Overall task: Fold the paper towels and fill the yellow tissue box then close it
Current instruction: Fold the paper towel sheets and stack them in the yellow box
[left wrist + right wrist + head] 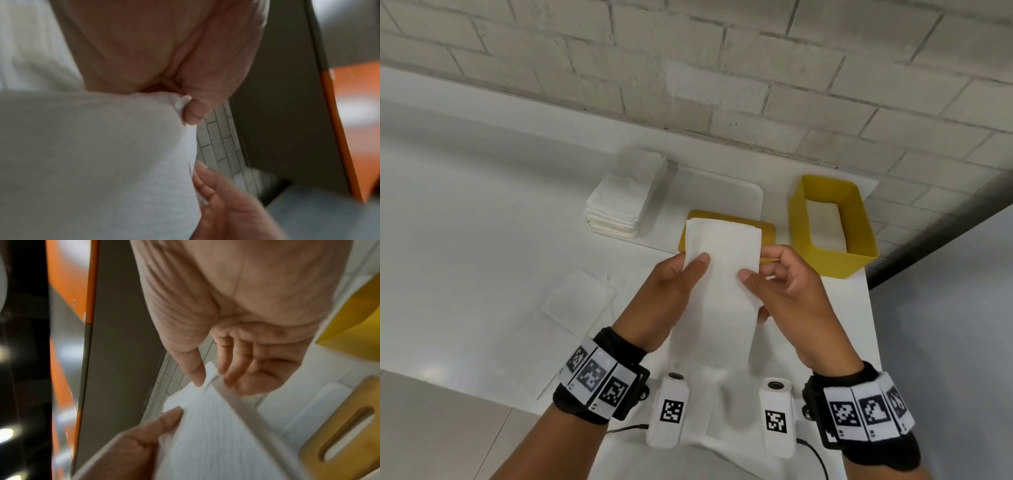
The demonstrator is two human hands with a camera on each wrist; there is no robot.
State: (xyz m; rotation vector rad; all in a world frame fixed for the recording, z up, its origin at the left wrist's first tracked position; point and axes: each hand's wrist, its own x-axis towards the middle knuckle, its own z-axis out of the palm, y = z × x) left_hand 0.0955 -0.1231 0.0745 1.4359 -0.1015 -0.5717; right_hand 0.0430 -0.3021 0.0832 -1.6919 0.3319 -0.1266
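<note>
A folded white paper towel (722, 267) is held up above the white table (465, 212). My left hand (681, 277) pinches its left edge, thumb on top. My right hand (767, 274) pinches the right edge. The wrist views show the same towel (92, 162) (216, 426) between thumb and fingers. The open yellow tissue box (828, 253) stands at the right with white towels inside. Its yellow lid (768, 234) with a slot (347, 433) lies flat behind the towel, partly hidden.
A stack of folded paper towels (619, 202) sits on a white tray (739, 195) at the back. A single flat towel (578, 301) lies at the left of the table. The brick wall (688, 68) is close behind. The table's right edge lies just beyond the box.
</note>
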